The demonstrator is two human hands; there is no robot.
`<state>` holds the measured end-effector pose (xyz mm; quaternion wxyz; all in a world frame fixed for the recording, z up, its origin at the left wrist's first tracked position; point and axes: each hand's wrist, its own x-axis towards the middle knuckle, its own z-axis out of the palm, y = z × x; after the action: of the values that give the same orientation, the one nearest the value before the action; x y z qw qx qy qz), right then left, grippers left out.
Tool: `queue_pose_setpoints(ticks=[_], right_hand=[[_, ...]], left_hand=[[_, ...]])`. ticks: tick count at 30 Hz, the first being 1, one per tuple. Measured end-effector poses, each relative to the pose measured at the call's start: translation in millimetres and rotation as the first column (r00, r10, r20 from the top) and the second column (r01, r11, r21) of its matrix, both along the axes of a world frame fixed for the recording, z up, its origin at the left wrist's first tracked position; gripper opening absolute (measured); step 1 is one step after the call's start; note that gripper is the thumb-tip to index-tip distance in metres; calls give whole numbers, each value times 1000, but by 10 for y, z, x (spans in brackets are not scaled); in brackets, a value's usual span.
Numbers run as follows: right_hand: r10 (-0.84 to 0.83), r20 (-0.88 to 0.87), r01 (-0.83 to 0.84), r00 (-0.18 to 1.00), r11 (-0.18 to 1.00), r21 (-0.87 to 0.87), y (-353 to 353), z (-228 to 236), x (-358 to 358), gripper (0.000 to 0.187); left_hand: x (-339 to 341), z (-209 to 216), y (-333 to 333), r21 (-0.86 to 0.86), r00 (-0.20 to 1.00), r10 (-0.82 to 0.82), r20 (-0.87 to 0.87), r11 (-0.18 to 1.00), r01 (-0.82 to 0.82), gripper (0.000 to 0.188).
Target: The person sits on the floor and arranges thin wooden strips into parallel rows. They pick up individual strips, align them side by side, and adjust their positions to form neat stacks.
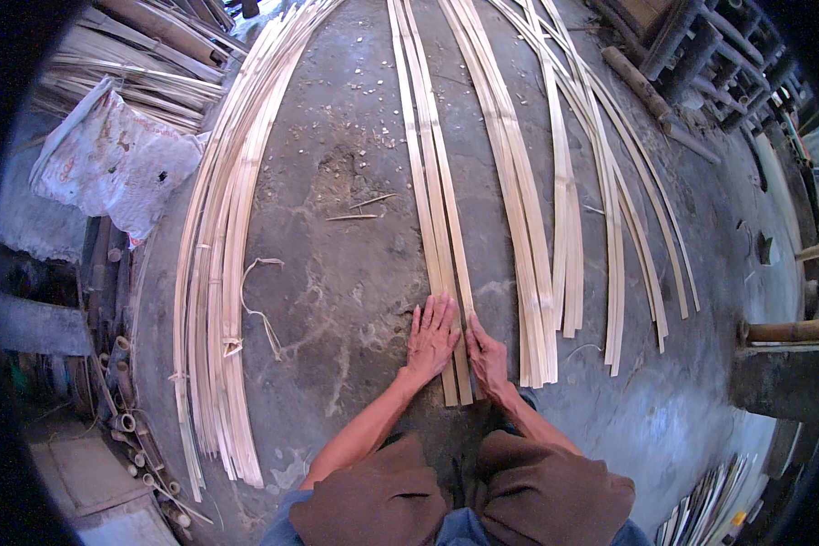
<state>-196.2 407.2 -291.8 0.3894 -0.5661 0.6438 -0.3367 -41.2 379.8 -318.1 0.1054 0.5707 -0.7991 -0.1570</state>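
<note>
A narrow set of long, pale bamboo strips (435,196) runs along the floor in front of me, with the near ends between my knees. My left hand (432,341) lies flat across the strips, fingers stretched forward. Beside it, my right hand (489,359) has its fingers curled at the near part of the rightmost strip, which it appears to grip; its fingertips are partly hidden. Close to the right hand lies a thicker group of bamboo strips (516,182). On the left is a large bundle of strips (223,264), bound near its closer end.
More strips (610,209) fan out and cross at the right. A stained white sack (118,159) and bamboo poles (118,423) line the left side. A bamboo pole (642,86) lies by a dark rack (733,59) at far right. Wood chips (364,114) litter the concrete floor (328,273).
</note>
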Motion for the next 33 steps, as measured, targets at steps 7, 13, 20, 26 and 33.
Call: queue_pose_setpoints(ticks=[7,13,20,26,33], right_hand=[[70,-43,-74,997,993,-93,-10,-171,-24,43],[161,-168,-157,973,987,39,-19,-129,-55,44],[-84,-40,89,996,986,140,-10,150,-67,48],[-80,33,86,996,954,-288,-3,368,-43,44],[-41,113,59,993,986,-156,-101,485,188,45]], left_hand=[[-3,41,6,16,999,8,-47,1000,-7,65],[-12,63,5,11,996,14,-84,1000,-13,64],[-68,114,122,33,885,330,-329,940,-339,72],[-77,125,55,599,356,757,-548,653,-464,66],[-17,321,-308,450,303,664,-684,711,-540,40]])
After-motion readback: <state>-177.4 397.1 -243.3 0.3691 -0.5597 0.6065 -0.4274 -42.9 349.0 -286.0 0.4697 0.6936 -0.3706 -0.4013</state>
